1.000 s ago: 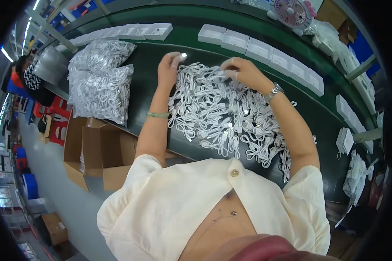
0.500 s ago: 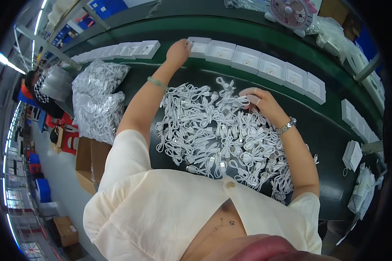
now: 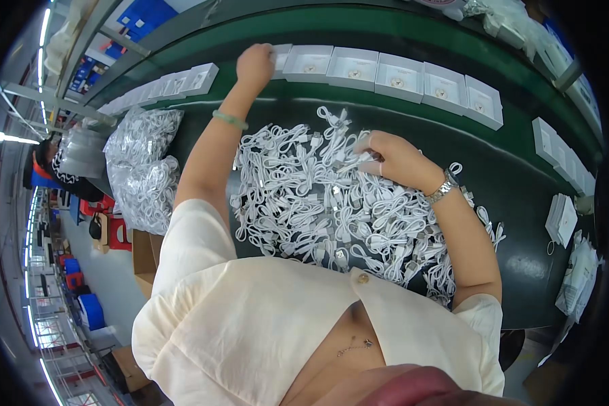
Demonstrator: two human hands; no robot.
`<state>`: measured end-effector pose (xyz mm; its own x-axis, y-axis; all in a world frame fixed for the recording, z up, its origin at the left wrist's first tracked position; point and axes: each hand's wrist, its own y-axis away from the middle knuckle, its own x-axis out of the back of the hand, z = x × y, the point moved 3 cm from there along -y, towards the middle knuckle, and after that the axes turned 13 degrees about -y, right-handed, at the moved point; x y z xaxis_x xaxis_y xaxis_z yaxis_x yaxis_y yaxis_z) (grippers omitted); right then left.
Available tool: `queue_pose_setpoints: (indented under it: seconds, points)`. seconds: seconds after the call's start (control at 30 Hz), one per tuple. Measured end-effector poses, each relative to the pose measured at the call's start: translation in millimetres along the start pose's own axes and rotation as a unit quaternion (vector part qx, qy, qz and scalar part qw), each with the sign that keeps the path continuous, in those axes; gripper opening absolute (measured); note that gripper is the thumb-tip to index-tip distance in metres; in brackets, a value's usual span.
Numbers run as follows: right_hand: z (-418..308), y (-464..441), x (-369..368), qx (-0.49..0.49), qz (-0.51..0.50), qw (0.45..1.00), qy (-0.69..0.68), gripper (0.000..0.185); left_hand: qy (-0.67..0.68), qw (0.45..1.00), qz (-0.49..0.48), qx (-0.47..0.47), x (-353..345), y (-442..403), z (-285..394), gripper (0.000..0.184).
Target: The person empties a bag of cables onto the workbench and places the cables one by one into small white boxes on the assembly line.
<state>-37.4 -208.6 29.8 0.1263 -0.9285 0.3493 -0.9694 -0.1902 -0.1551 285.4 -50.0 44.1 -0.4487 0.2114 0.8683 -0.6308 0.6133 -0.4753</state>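
My left hand [image 3: 256,64] reaches to the far side, with its fingers closed at the left end of a white open box [image 3: 281,61]; the fingertips are partly hidden. This box begins a row of several white open trays, and small gold-coloured round marks show in others such as the middle box [image 3: 353,68]. In front of me lies a broad heap of coiled white USB cables [image 3: 298,196]. My right hand [image 3: 392,159] is at the heap's upper right, its fingers curled round a white cable [image 3: 350,145], slightly blurred.
Clear plastic bags of cables [image 3: 142,183] stand left of the heap. More white boxes [image 3: 176,84] line the green belt [image 3: 230,71] at far left, others [image 3: 561,155] at right. A small white stack [image 3: 560,220] sits near a plastic packet [image 3: 578,277]. A person [image 3: 64,162] is at far left.
The view has shifted a little. My left hand has moved left and covers more of the first box. My right hand has shifted slightly left over the cables, its fingers more curled.
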Motion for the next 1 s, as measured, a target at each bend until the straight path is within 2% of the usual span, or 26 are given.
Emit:
queue_pose_setpoints:
  seconds: [0.03,0.1,0.13,0.17,0.2,0.23,0.3,0.37,0.47,0.53,0.6,0.7,0.73,0.77,0.83,0.87,0.93,0.97,1.0]
  points:
    - [1.2,-0.4,-2.8,0.017,-0.004,0.999,0.042,0.028,0.094,0.994,0.017,-0.042,5.5,12.3,10.1,0.018]
    - [-0.5,-1.0,-3.5,0.035,-0.012,0.996,0.083,0.019,0.217,0.964,-0.057,-0.145,38.1,46.7,52.4,0.021]
    - [-1.4,-1.4,-2.0,0.037,-0.014,0.996,0.081,0.019,0.206,0.947,-0.1,-0.226,44.1,60.9,67.8,0.027]
    - [-0.3,-2.1,0.6,0.009,-0.009,0.999,0.039,0.018,0.232,0.924,-0.058,-0.298,52.0,75.2,83.8,0.036]
    - [1.2,-2.4,2.6,-0.018,-0.004,1.0,-0.003,0.016,0.253,0.919,-0.087,-0.29,56.9,87.7,94.0,0.04]
    - [3.9,-1.9,3.3,-0.034,0.014,0.998,-0.059,0.017,0.236,0.917,-0.082,-0.31,53.1,94.2,99.5,0.037]
    - [-0.6,-0.4,6.6,-0.058,0.034,0.994,-0.086,0.019,0.22,0.914,-0.077,-0.332,54.3,99.5,102.9,0.033]
    - [5.5,1.7,9.5,-0.129,0.043,0.977,-0.166,0.025,0.186,0.92,-0.168,-0.302,53.0,97.3,98.7,0.024]
    - [5.5,4.0,14.0,-0.168,0.047,0.965,-0.198,0.025,0.227,0.902,-0.19,-0.314,63.8,92.6,91.6,0.017]
    - [9.7,4.4,15.6,-0.153,0.044,0.966,-0.201,0.026,0.251,0.896,-0.19,-0.313,69.8,85.1,77.6,0.017]
    - [9.2,4.1,14.9,-0.139,-0.009,0.977,-0.163,0.026,0.266,0.91,-0.232,-0.217,76.6,75.2,60.7,0.018]
    - [2.6,5.0,7.5,-0.128,-0.064,0.981,-0.128,0.027,0.208,0.956,-0.178,-0.102,57.1,48.6,28.5,0.021]
    - [-1.1,4.9,6.9,-0.128,-0.064,0.982,-0.127,0.027,0.172,0.971,-0.159,-0.058,45.3,37.0,18.5,0.023]
    - [-5.0,5.0,7.3,-0.143,-0.057,0.98,-0.127,0.026,0.172,0.971,-0.157,-0.058,36.6,28.1,15.9,0.023]
    - [-8.1,5.0,7.8,-0.165,-0.041,0.973,-0.158,0.025,0.08,0.987,-0.135,0.045,23.0,11.9,7.0,0.026]
    - [-7.0,4.7,8.1,-0.165,-0.04,0.973,-0.157,0.025,0.081,0.987,-0.134,0.045,17.7,3.8,8.6,0.026]
    - [-1.5,4.1,7.7,-0.164,-0.033,0.969,-0.181,0.025,-0.081,0.98,-0.165,0.077,5.3,-7.1,9.4,0.024]
    - [1.1,3.7,6.6,-0.153,-0.026,0.973,-0.173,0.024,-0.08,0.98,-0.164,0.076,-1.5,-7.0,8.1,0.024]
    - [2.7,2.9,8.3,-0.153,-0.024,0.973,-0.172,0.024,-0.105,0.988,-0.102,0.048,-4.6,-6.9,8.3,0.021]
